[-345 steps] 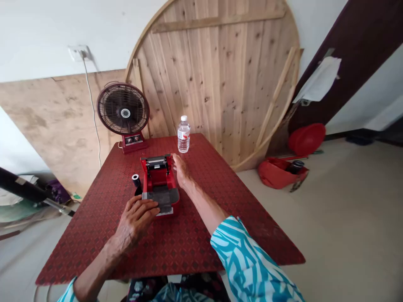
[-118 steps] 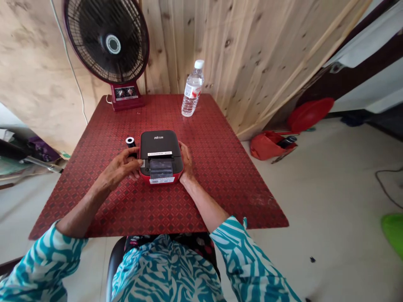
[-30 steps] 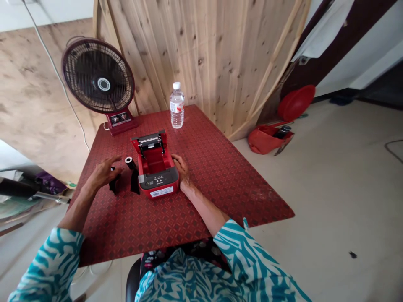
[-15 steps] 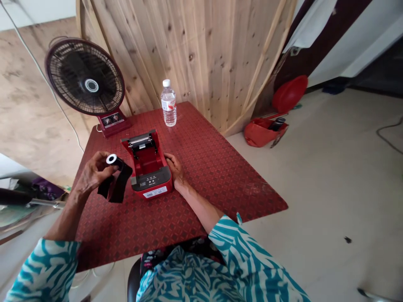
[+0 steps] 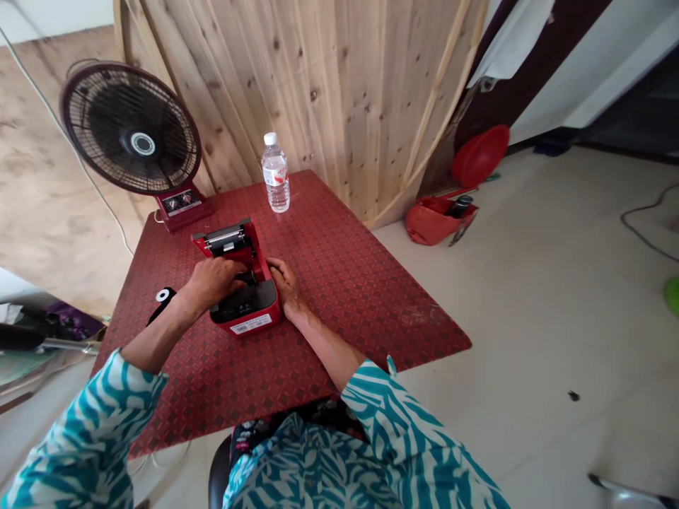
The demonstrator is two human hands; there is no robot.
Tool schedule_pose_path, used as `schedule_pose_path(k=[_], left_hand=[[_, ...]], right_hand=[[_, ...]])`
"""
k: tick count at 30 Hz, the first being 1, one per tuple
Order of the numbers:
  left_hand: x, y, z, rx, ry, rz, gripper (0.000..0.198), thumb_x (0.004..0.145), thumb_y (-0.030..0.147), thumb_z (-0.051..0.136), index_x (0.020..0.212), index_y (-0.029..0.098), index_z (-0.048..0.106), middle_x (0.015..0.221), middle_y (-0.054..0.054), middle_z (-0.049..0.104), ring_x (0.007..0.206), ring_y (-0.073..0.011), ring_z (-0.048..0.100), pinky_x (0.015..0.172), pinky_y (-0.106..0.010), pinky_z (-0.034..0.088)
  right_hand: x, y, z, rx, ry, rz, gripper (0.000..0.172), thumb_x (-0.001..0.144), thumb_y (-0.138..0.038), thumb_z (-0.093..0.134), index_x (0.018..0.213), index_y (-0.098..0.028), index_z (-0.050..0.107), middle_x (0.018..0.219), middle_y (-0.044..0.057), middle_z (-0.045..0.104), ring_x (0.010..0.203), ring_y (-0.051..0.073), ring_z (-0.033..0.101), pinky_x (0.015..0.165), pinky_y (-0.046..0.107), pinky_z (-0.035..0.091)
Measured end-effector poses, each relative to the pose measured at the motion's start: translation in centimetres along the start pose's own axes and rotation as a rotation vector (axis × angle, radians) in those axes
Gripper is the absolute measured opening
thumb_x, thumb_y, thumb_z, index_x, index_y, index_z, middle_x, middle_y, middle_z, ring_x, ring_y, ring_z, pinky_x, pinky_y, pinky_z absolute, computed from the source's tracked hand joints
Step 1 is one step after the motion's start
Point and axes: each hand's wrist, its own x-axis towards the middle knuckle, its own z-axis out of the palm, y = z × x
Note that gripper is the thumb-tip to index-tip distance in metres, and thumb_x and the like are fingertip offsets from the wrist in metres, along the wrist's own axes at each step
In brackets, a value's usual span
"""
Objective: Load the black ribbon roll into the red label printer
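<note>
My left hand (image 5: 212,281) curls inside the open printer (image 5: 249,322) (what it grips, I cannot tell); my right hand (image 5: 285,286) rests open against its side, bare desk (image 5: 350,283) beyond.

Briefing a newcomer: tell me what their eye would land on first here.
The red printer, lid open, sits mid-table with the left hand reaching into its bay and the right hand against its side. A black roll lies to its left; a fan and water bottle stand at the table's far edge.
</note>
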Motion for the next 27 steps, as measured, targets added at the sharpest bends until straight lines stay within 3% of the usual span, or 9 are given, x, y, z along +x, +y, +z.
schedule_pose_path(k=[5, 8, 11, 13, 17, 19, 22, 27], left_hand=[[2.5, -0.1, 0.5, -0.028, -0.070, 0.041, 0.021, 0.080, 0.027, 0.065, 0.098, 0.027, 0.076, 0.094, -0.009, 0.077, 0.092, -0.0324, 0.071, 0.074, -0.035, 0.052], [1.9, -0.9, 0.3, -0.078, -0.067, 0.078, 0.025, 0.082, 0.030, 0.063, 0.105, 0.027, 0.075, 0.102, -0.006, 0.077, 0.095, -0.0286, 0.070, 0.077, -0.032, 0.052], [-0.9, -1.8, 0.0, -0.286, 0.069, 0.101, 0.034, 0.090, 0.040, 0.053, 0.116, 0.026, 0.070, 0.112, -0.004, 0.074, 0.095, -0.0244, 0.070, 0.081, -0.030, 0.052], [-3.3, -2.1, 0.1, -0.477, 0.215, 0.103, 0.040, 0.091, 0.050, 0.049, 0.114, 0.025, 0.070, 0.107, -0.004, 0.075, 0.086, -0.0233, 0.071, 0.080, -0.031, 0.053], [-6.9, -1.4, 1.6, -0.540, 0.348, 0.204, 0.053, 0.085, 0.063, 0.054, 0.114, 0.021, 0.068, 0.107, -0.008, 0.074, 0.088, -0.0250, 0.070, 0.081, -0.035, 0.054], [-7.4, -0.9, 2.6, -0.485, 0.415, 0.249, 0.054, 0.085, 0.062, 0.056, 0.116, 0.019, 0.066, 0.108, -0.010, 0.073, 0.092, -0.0260, 0.070, 0.082, -0.036, 0.054], [-7.2, -0.4, 3.5, -0.400, 0.540, 0.254, 0.040, 0.090, 0.051, 0.056, 0.112, 0.019, 0.067, 0.103, -0.009, 0.075, 0.089, -0.0245, 0.071, 0.081, -0.036, 0.053], [-7.0, 0.4, 3.4, -0.358, 0.640, 0.276, 0.022, 0.096, 0.032, 0.050, 0.099, 0.022, 0.069, 0.091, -0.005, 0.076, 0.082, -0.0194, 0.071, 0.079, -0.033, 0.051]], right_hand=[[0.1, 0.0, 0.1, 0.018, -0.005, 0.005, 0.028, 0.085, -0.033, 0.048, 0.104, -0.028, 0.068, 0.109, 0.001, 0.069, 0.109, 0.020, 0.060, 0.102, 0.038, 0.042], [0.1, -0.1, 0.1, 0.025, -0.015, 0.004, 0.028, 0.086, -0.033, 0.048, 0.104, -0.029, 0.068, 0.110, 0.001, 0.069, 0.110, 0.019, 0.059, 0.102, 0.037, 0.042], [0.0, -0.1, 0.0, 0.024, -0.013, 0.009, 0.029, 0.085, -0.034, 0.048, 0.105, -0.028, 0.068, 0.110, 0.001, 0.069, 0.109, 0.019, 0.060, 0.102, 0.037, 0.042], [0.0, -0.1, 0.1, 0.023, -0.006, 0.010, 0.029, 0.085, -0.034, 0.047, 0.104, -0.027, 0.068, 0.110, 0.002, 0.069, 0.109, 0.020, 0.060, 0.102, 0.038, 0.042], [0.0, -0.1, 0.1, 0.026, -0.001, 0.012, 0.028, 0.085, -0.033, 0.047, 0.103, -0.027, 0.068, 0.109, 0.001, 0.069, 0.110, 0.020, 0.059, 0.102, 0.037, 0.042], [0.0, -0.1, 0.0, 0.026, 0.002, 0.013, 0.028, 0.086, -0.033, 0.047, 0.104, -0.027, 0.068, 0.110, 0.001, 0.069, 0.110, 0.020, 0.059, 0.102, 0.038, 0.042], [-0.1, -0.2, 0.0, 0.023, 0.002, 0.023, 0.028, 0.086, -0.033, 0.048, 0.104, -0.027, 0.068, 0.110, 0.001, 0.069, 0.110, 0.020, 0.060, 0.102, 0.037, 0.042], [-0.1, -0.4, 0.1, 0.029, 0.001, 0.023, 0.027, 0.085, -0.033, 0.048, 0.103, -0.027, 0.068, 0.109, 0.001, 0.070, 0.110, 0.020, 0.060, 0.103, 0.038, 0.042]])
